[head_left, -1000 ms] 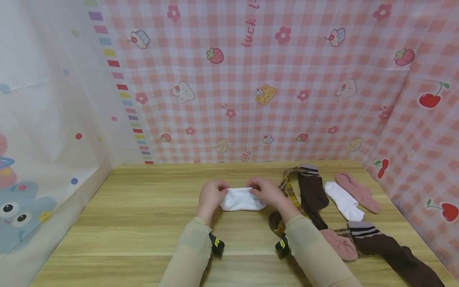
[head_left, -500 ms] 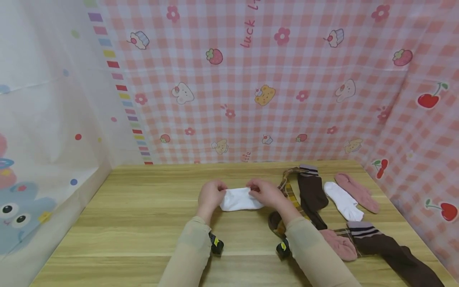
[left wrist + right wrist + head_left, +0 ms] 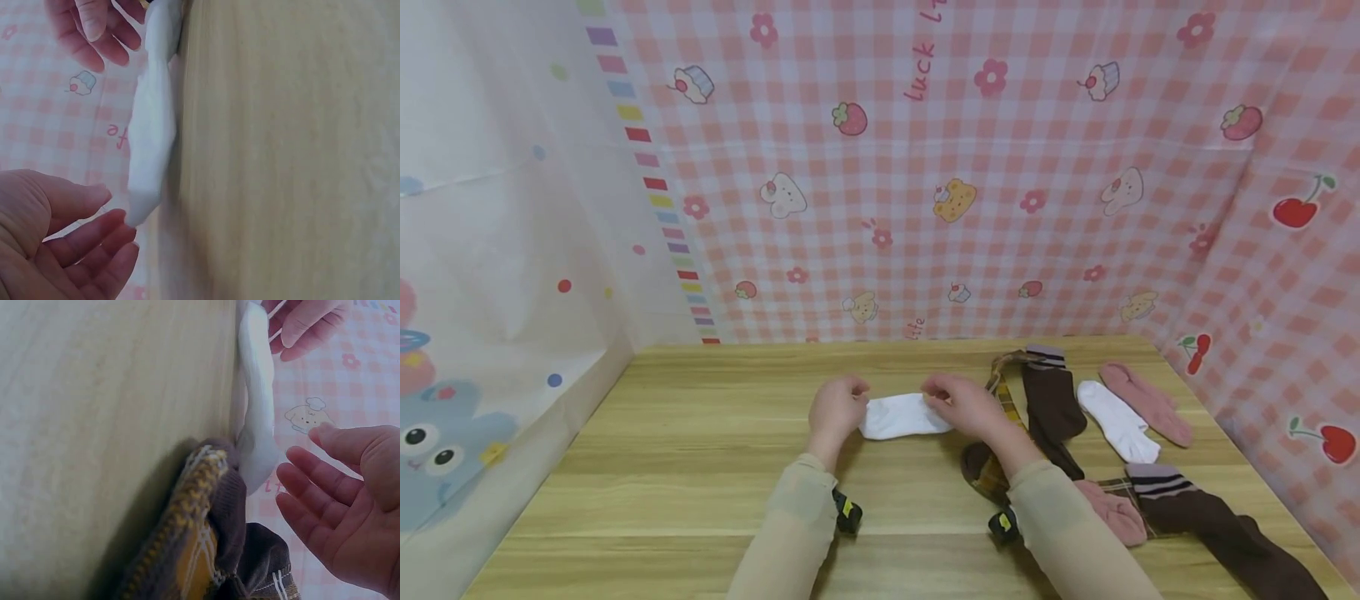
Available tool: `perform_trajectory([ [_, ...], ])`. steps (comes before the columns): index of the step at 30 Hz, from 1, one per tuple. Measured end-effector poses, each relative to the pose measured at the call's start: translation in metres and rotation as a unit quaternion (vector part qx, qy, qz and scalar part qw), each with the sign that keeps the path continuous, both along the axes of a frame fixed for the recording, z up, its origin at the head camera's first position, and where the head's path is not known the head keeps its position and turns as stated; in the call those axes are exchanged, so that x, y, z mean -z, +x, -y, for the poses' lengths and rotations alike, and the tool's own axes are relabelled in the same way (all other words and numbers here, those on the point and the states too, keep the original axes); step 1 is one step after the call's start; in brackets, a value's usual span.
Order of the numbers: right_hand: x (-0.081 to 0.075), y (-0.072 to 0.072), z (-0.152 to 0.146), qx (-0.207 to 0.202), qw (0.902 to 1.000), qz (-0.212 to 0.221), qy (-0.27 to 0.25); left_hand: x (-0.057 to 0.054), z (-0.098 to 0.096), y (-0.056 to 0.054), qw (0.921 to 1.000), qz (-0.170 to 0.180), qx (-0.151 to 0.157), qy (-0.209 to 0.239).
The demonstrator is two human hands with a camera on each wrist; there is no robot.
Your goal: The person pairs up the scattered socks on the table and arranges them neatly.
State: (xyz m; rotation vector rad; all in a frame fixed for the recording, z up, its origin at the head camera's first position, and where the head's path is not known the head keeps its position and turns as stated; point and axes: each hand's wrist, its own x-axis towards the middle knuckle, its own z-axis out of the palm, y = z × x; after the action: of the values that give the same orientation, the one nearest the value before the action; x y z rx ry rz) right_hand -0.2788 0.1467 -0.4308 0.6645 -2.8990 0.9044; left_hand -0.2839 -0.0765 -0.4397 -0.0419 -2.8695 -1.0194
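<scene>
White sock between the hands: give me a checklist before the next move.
1. White sock resting on the table: ok.
2. Right hand not gripping it: ok, thumb and fingers are apart.
3. Left hand off its end: cannot tell, fingertips are very near or touching.
4. Plaid sock not touching it: cannot tell, they overlap in the right wrist view.
5. Other white sock alongside it: not ok, lies off to the right.
</scene>
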Motion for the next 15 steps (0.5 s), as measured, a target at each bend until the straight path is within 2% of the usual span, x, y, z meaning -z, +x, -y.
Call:
perform_trajectory([
  [8,-0.004,0.007,-0.005,-0.014,0.9996,-0.022,0.007,-0.008,-0.001,0.005,0.9996,-0.026,0.014,-0.001],
  [15,-0.014,0.017,-0.018,-0.025,0.9986,-0.046,0.004,-0.016,0.000,0.014,0.9969,-0.069,0.029,-0.026],
])
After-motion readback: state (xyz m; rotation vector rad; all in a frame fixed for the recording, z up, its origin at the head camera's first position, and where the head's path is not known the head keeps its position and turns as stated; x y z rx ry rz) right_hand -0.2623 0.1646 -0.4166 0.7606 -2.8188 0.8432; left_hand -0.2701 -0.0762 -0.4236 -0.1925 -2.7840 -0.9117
